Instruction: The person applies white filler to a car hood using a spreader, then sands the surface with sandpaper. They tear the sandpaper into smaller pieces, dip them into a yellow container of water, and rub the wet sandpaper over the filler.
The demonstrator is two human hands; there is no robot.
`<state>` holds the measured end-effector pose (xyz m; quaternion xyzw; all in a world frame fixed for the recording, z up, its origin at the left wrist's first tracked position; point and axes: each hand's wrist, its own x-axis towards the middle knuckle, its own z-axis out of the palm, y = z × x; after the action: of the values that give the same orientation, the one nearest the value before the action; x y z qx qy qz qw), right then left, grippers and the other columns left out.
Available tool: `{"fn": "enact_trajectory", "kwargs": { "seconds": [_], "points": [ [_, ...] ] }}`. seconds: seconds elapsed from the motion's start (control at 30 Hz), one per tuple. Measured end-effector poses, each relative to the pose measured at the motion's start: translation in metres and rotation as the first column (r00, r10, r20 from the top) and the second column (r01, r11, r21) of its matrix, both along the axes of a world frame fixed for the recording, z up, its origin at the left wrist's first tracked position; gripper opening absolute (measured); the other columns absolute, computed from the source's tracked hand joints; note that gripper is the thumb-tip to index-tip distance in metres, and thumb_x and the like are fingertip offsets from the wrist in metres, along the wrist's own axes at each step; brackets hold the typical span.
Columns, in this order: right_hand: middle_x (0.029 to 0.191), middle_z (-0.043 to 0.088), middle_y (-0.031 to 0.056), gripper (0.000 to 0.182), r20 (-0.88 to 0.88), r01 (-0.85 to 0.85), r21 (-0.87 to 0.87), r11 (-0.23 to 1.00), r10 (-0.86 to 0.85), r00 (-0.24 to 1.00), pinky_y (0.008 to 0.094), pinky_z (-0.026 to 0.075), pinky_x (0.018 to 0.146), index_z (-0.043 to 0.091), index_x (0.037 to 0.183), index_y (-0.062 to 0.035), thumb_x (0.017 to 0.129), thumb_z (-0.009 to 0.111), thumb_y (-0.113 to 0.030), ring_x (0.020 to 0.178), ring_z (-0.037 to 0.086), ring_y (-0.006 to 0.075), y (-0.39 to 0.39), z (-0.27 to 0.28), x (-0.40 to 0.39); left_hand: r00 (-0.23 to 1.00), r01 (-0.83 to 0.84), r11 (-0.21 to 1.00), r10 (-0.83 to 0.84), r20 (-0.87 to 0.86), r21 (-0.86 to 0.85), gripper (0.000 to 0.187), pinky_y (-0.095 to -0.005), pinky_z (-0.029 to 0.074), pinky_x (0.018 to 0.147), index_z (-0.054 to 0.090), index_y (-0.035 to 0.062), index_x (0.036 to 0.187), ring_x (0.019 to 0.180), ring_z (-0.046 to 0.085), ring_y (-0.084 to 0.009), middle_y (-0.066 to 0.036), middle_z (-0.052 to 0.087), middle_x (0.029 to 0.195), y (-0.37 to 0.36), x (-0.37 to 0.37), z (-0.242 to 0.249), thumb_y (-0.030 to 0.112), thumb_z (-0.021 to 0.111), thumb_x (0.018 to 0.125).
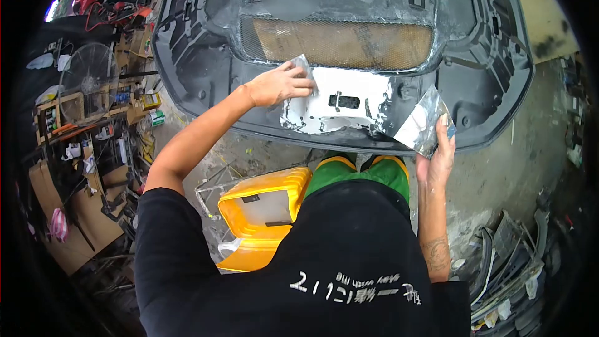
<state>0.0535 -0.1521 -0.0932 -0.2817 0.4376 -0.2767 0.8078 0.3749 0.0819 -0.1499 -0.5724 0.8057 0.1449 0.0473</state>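
Observation:
A black car hood (246,97) lies underside up in front of me, with a mesh-covered opening (343,43) across its middle. Below the mesh is a white-coated patch (318,112) with ragged edges and a small dark rectangular cutout. My left hand (284,85) is closed around a thin, shiny grey spreader (301,61), its fingers at the patch's upper left. Over the hood's near edge at right, my right hand (442,150) grips a shiny flat metal sheet (419,126) with whitish material on it. Part of the spreader is hidden behind my fingers.
An open yellow case (265,203) stands on the floor beside my legs. At left are a round wire fan guard (88,84), cardboard (81,231) and cluttered shelves. Long dark parts (511,262) are piled at lower right.

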Motion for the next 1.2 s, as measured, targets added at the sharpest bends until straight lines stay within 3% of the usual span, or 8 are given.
{"fn": "enact_trajectory", "kwargs": {
  "seconds": [0.53,0.6,0.67,0.73,0.77,1.0,1.1,1.2],
  "points": [
    [0.122,0.065,0.0076,0.037,0.022,-0.009,-0.035,0.999,0.01,1.0,0.0385,0.052,0.098,0.058,0.129,-0.0008,0.1,0.064,-0.023,0.11,0.064,0.0194,-0.003,-0.004,0.001,0.969,-0.133,0.985,0.152,-0.194,0.108,0.045,-0.0458,0.038,0.103,0.062,0.0147,0.119,0.127,0.049,-0.0245,0.002,0.057,0.137,0.023,0.004,0.0,0.003,0.066,0.075],
    [0.121,0.066,0.0077,0.037,0.031,-0.013,-0.04,0.999,0.014,0.999,0.0386,0.053,0.097,0.059,0.128,-0.0005,0.1,0.064,-0.023,0.109,0.065,0.0196,-0.001,-0.011,0.0,0.819,-0.465,0.885,0.443,-0.366,0.03,0.053,-0.0452,0.038,0.103,0.061,0.0122,0.118,0.125,0.05,-0.0281,-0.001,0.059,0.132,0.032,-0.004,0.009,-0.008,0.061,0.069],
    [0.114,0.068,0.0078,0.035,0.021,-0.01,-0.018,1.0,0.01,1.0,0.034,0.057,0.088,0.061,0.125,-0.0006,0.099,0.066,-0.023,0.102,0.068,0.0171,0.001,-0.017,0.007,0.733,-0.553,0.833,0.482,-0.479,-0.009,0.06,-0.0444,0.039,0.106,0.059,0.008,0.115,0.125,0.051,-0.0281,-0.008,0.058,0.131,0.021,-0.024,0.015,-0.02,0.05,0.063],
    [0.116,0.068,0.0096,0.035,0.039,-0.031,-0.031,0.999,0.032,0.999,0.0369,0.057,0.091,0.06,0.126,-0.0013,0.099,0.066,-0.024,0.102,0.068,0.0195,0.006,-0.024,0.02,0.257,-0.77,0.629,0.453,-0.853,0.103,0.062,-0.0432,0.039,0.11,0.056,0.0034,0.115,0.127,0.051,-0.027,-0.014,0.056,0.13,0.001,-0.056,0.031,-0.024,0.041,0.062],
    [0.116,0.068,0.0093,0.035,0.048,-0.05,-0.016,0.999,0.051,0.998,0.0364,0.057,0.09,0.06,0.126,-0.0016,0.099,0.065,-0.024,0.102,0.068,0.0192,0.007,-0.025,0.028,0.145,-0.782,0.611,0.367,-0.919,0.12,0.065,-0.0423,0.039,0.112,0.053,0.0016,0.118,0.129,0.05,-0.0275,-0.018,0.053,0.13,-0.01,-0.076,0.04,-0.026,0.035,0.062],
    [0.119,0.067,0.0094,0.039,0.168,-0.087,-0.005,0.996,0.086,0.982,0.0339,0.053,0.094,0.06,0.128,0.0009,0.099,0.066,-0.024,0.106,0.065,0.0184,0.035,-0.003,0.067,0.429,-0.76,0.616,0.236,-0.872,-0.207,0.064,-0.0448,0.043,0.102,0.055,0.0055,0.115,0.119,0.054,-0.0347,-0.016,0.056,0.126,-0.041,-0.15,0.061,-0.025,0.052,0.059],
    [0.12,0.067,0.0095,0.039,0.211,-0.057,0.081,0.995,0.039,0.977,0.0336,0.053,0.094,0.06,0.129,0.0011,0.099,0.066,-0.023,0.107,0.065,0.0181,0.035,-0.001,0.066,0.661,-0.681,0.696,0.452,-0.599,-0.226,0.057,-0.0464,0.04,0.101,0.059,0.0057,0.113,0.119,0.051,-0.0344,-0.009,0.058,0.127,-0.018,-0.132,0.045,-0.015,0.058,0.06],
    [0.12,0.067,0.0084,0.038,0.179,-0.081,0.054,0.995,0.07,0.981,0.035,0.053,0.094,0.059,0.13,-0.0002,0.1,0.064,-0.022,0.108,0.065,0.0178,0.025,0.005,0.069,0.702,-0.676,0.708,0.536,-0.469,-0.204,0.041,-0.0463,0.044,0.099,0.061,0.0045,0.109,0.114,0.055,-0.0358,-0.01,0.063,0.119,-0.009,-0.12,0.059,-0.014,0.062,0.072]
  ]
}}
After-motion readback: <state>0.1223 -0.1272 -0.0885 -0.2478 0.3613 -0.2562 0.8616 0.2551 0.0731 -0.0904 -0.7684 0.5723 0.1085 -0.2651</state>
